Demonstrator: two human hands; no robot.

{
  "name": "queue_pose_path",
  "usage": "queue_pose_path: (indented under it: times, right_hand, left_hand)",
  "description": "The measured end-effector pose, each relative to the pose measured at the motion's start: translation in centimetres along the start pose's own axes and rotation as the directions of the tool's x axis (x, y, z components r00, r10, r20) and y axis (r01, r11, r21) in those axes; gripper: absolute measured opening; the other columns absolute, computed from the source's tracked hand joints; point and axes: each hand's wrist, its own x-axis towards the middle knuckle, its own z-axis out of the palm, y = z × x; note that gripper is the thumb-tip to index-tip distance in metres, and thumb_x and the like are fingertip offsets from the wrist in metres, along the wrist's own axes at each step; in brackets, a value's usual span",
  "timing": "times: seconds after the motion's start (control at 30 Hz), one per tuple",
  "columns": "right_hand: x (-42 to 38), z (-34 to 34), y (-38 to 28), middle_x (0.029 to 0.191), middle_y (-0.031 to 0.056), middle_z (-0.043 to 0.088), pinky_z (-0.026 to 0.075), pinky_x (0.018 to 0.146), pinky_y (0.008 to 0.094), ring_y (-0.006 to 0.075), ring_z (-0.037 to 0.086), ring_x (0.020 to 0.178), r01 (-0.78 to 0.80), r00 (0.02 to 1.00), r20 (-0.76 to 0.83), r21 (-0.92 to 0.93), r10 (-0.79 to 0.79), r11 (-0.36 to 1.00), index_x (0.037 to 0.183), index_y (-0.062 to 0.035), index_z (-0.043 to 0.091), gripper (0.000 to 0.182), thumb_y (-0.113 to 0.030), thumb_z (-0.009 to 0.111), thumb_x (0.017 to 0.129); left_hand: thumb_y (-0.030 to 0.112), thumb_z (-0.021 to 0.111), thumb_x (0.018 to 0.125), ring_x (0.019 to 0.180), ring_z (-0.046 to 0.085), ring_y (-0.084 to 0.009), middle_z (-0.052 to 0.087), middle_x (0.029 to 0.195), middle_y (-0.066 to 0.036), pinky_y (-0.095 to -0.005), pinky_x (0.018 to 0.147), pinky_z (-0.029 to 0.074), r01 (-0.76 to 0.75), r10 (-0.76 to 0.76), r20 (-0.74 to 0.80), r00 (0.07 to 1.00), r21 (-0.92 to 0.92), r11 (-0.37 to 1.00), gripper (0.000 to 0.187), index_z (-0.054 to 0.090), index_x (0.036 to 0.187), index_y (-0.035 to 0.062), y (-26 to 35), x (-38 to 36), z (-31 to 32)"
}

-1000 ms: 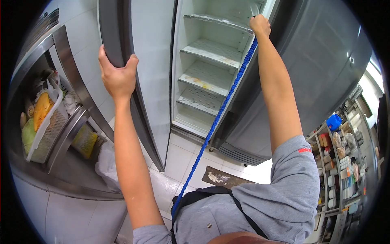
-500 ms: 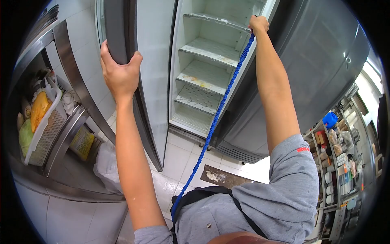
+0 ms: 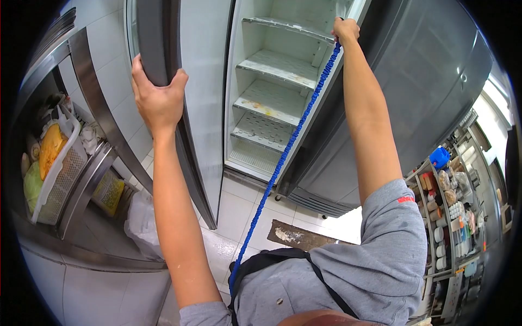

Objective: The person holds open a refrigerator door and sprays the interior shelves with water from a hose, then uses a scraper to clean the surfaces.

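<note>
My left hand [image 3: 159,103] is wrapped round the dark edge of an open refrigerator door [image 3: 202,108]. Up at the top right of the open cabinet, my right hand [image 3: 347,30] grips the end of a blue crinkled hose [image 3: 285,155]. The hose runs down from that hand to my waist; its very tip is mostly hidden by my fingers. A faint clear streak shows just above the hand. Inside the refrigerator [image 3: 231,146] are several white shelves [image 3: 272,103], wet-looking, with yellow-brown stains on one of them.
A closed steel door [image 3: 413,98] stands to the right. At left, a white basket [image 3: 68,174] of produce sits on a steel rack [image 3: 89,70], near a plastic bag [image 3: 142,228]. A dirty brown mat [image 3: 304,239] lies on the tiled floor. Stocked shelving [image 3: 451,217] lines the far right.
Both hands keep their holds. The view has shifted slightly, and the middle of the hose sits a little further left. The clear streak above my right hand shows more plainly.
</note>
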Motion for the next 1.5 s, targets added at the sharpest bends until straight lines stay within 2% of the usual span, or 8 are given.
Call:
queue_pose_path:
  times: [0.23, 0.37, 0.4, 0.47, 0.6, 1.2, 1.33, 1.5]
  right_hand:
    - [3.8, -2.9, -1.3, 0.088, 0.0097, 0.075, 0.058, 0.077, 0.0372, 0.0234, 0.074, 0.076, 0.126, 0.992, 0.039, -0.313, -0.120, 0.941, 0.086, -0.0037, 0.076, 0.032, -0.032, 0.062, 0.090]
    - [8.7, -5.1, -2.4, 0.067, 0.0104, 0.070, 0.056, 0.069, 0.0389, 0.0247, 0.070, 0.060, 0.297, 0.950, 0.057, -0.461, -0.305, 0.836, 0.069, -0.0004, 0.070, 0.041, -0.039, 0.065, 0.084]
    - [8.0, -6.1, -2.5, 0.100, 0.0259, 0.074, 0.058, 0.086, 0.0457, 0.0385, 0.074, 0.097, 0.333, 0.931, -0.025, -0.343, -0.363, 0.878, 0.098, 0.0055, 0.074, 0.030, -0.019, 0.064, 0.085]
    - [8.9, -7.4, -4.1, 0.096, 0.0258, 0.075, 0.058, 0.084, 0.0432, 0.0364, 0.075, 0.093, 0.334, 0.933, 0.000, -0.376, -0.361, 0.864, 0.099, 0.0077, 0.073, 0.033, -0.020, 0.067, 0.082]
    - [9.2, -8.9, -6.7, 0.114, 0.0301, 0.070, 0.056, 0.092, 0.0414, 0.0375, 0.070, 0.111, 0.330, 0.930, -0.012, -0.413, -0.367, 0.849, 0.110, 0.0090, 0.071, 0.037, -0.014, 0.068, 0.082]
    - [6.0, -7.7, -9.2, 0.102, 0.0247, 0.074, 0.061, 0.072, 0.0431, 0.0330, 0.074, 0.088, 0.213, 0.977, 0.005, -0.166, -0.215, 0.963, 0.108, 0.0105, 0.070, 0.034, -0.013, 0.067, 0.084]
    - [5.8, -7.0, -9.0, 0.103, 0.0249, 0.074, 0.060, 0.072, 0.0440, 0.0337, 0.074, 0.088, 0.273, 0.960, -0.023, -0.160, -0.281, 0.948, 0.110, 0.0078, 0.070, 0.034, -0.015, 0.067, 0.085]
    - [7.0, -6.4, -8.5, 0.102, 0.0244, 0.074, 0.059, 0.072, 0.0442, 0.0338, 0.074, 0.087, 0.306, 0.947, -0.052, -0.169, -0.319, 0.937, 0.109, 0.0060, 0.071, 0.035, -0.018, 0.069, 0.084]
  left_hand:
    - [0.024, 0.080, 0.073, 0.116, 0.063, -0.0392, 0.060, 0.131, -0.021, -0.0463, 0.097, 0.052, 0.016, -0.016, -0.003, 1.000, 0.000, 1.000, 0.082, 0.043, 0.145, 0.0074, 0.2, 0.0, 0.0]
    - [0.024, 0.080, 0.074, 0.115, 0.063, -0.0383, 0.060, 0.132, -0.020, -0.0456, 0.096, 0.052, 0.030, -0.030, 0.009, 1.000, -0.019, 0.999, 0.082, 0.043, 0.145, 0.0083, 0.1, 0.0, 0.0]
    - [0.024, 0.080, 0.074, 0.115, 0.064, -0.0380, 0.060, 0.131, -0.020, -0.0454, 0.096, 0.052, 0.018, -0.018, 0.003, 1.000, -0.017, 1.000, 0.082, 0.043, 0.145, 0.0086, -0.1, 0.0, 0.0]
    - [0.024, 0.080, 0.074, 0.114, 0.064, -0.0377, 0.060, 0.131, -0.020, -0.0452, 0.096, 0.053, 0.006, -0.006, -0.003, 1.000, -0.015, 1.000, 0.082, 0.043, 0.145, 0.0090, -0.2, 0.0, 0.1]
    - [0.025, 0.080, 0.074, 0.115, 0.064, -0.0377, 0.060, 0.131, -0.020, -0.0453, 0.096, 0.053, 0.002, -0.002, -0.008, 1.000, -0.001, 1.000, 0.083, 0.043, 0.145, 0.0080, -0.3, -0.1, 0.2]
    - [0.027, 0.079, 0.071, 0.112, 0.063, -0.0402, 0.062, 0.125, -0.021, -0.0479, 0.095, 0.051, -0.046, 0.048, -0.059, 0.997, 0.034, 0.998, 0.081, 0.046, 0.143, 0.0077, 0.3, -0.4, 0.8]
    - [0.023, 0.079, 0.078, 0.112, 0.066, -0.0351, 0.062, 0.128, -0.021, -0.0428, 0.097, 0.052, -0.030, 0.031, -0.023, 0.999, 0.076, 0.997, 0.082, 0.040, 0.147, 0.0033, 0.9, -0.5, 0.4]
    - [0.028, 0.078, 0.072, 0.113, 0.063, -0.0396, 0.062, 0.126, -0.021, -0.0483, 0.095, 0.052, -0.017, 0.018, -0.048, 0.999, 0.034, 0.999, 0.082, 0.044, 0.144, 0.0087, 0.4, -0.4, 0.6]
